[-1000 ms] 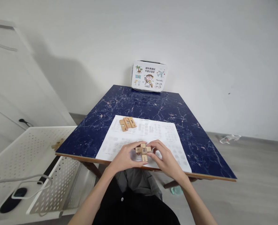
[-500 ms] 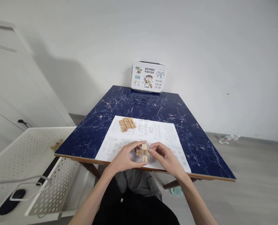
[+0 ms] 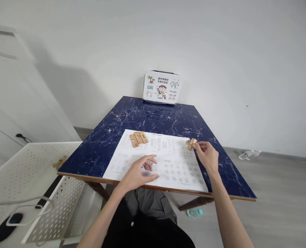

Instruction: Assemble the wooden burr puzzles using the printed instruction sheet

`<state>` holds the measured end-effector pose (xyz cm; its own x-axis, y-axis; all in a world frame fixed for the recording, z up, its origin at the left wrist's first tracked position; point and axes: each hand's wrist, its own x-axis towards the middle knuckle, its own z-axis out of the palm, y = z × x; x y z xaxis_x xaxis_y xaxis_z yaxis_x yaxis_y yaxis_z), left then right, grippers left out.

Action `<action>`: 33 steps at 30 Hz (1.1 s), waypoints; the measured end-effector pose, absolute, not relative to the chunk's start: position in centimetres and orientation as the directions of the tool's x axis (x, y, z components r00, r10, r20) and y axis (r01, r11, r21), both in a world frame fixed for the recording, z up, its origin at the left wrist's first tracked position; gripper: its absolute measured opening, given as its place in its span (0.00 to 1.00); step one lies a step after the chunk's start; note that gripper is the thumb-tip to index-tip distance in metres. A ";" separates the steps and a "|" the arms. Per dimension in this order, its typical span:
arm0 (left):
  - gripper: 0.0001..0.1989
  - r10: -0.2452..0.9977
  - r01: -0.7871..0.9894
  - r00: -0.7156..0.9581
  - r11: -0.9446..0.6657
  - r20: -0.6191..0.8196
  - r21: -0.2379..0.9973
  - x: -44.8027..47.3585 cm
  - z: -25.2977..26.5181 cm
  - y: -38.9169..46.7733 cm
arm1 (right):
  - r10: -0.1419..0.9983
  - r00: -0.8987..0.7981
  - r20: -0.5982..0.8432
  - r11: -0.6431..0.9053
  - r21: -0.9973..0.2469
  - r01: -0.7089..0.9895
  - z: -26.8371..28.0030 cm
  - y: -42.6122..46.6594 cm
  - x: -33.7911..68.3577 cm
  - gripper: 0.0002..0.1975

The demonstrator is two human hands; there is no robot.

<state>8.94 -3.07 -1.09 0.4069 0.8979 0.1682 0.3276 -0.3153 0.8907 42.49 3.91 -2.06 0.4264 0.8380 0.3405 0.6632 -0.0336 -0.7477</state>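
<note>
My right hand [image 3: 206, 155] grips a small cross-shaped wooden puzzle [image 3: 191, 144] between thumb and fingers, over the right upper corner of the printed paper sheet [image 3: 165, 165]. Over the sheet's near edge, my left hand [image 3: 139, 171] is empty, its thumb and fingers apart in a curved shape. Several flat wooden puzzle pieces [image 3: 139, 138] with cutouts and pen marks lie side by side on the upper left of the sheet.
A white printed case [image 3: 161, 87] stands at the back of the blue marbled table [image 3: 153, 119], against the wall. On the left is a white perforated shelf [image 3: 34, 158] with a cable and a black mouse [image 3: 7, 227]. A bottle [image 3: 194, 213] lies on the floor.
The wooden cross puzzle has gone from between both hands to the sheet's upper right, carried by my right hand. My left hand has let go and stays near the front edge.
</note>
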 end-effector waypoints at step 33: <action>0.13 0.908 0.385 0.386 -0.321 0.165 0.866 9.3 -0.2 -3.2 | 0.984 -0.090 0.156 0.178 -0.915 0.363 -3.7 -4.1 36.7 0.18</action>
<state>9.33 -3.15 -0.22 0.3856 0.9078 0.1648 0.3848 -0.3205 0.8655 36.66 -4.10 -3.72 -0.0902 0.9836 0.1562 0.3625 0.1785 -0.9147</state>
